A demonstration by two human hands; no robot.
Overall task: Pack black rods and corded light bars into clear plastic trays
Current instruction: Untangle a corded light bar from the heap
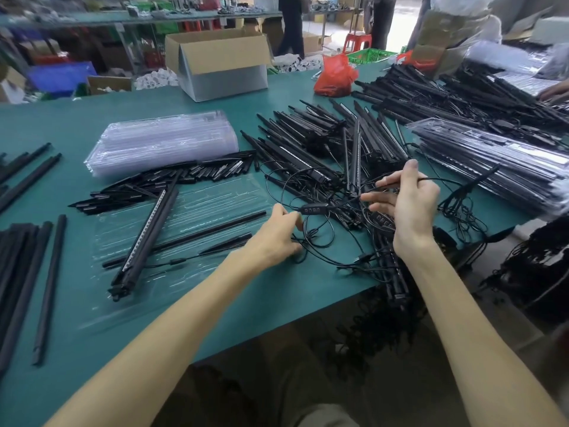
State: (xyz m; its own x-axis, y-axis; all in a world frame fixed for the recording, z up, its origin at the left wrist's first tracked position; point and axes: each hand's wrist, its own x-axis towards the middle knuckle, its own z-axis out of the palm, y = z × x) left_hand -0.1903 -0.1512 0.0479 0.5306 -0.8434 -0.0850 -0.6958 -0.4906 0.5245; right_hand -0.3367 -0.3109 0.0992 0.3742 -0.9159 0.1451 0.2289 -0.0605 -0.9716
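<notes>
left grip (pixel 277 234) curls round the thin black cord (pixel 340 205) by its black button controller (pixel 311 208); right grip (pixel 406 200) pinches a strand in the tangle. ease loops free gently, toward the long black light bar (pixel 144 238) lying across the clear plastic tray (pixel 215 198).

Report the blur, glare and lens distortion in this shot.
Head view: daylight blows out the floor by the doorway; white glare streaks the open clear tray, whose near corner smears into blur; the wide lens bows the green table edges; the left hand and right hand, pinching cords, look fairly sharp.
</notes>
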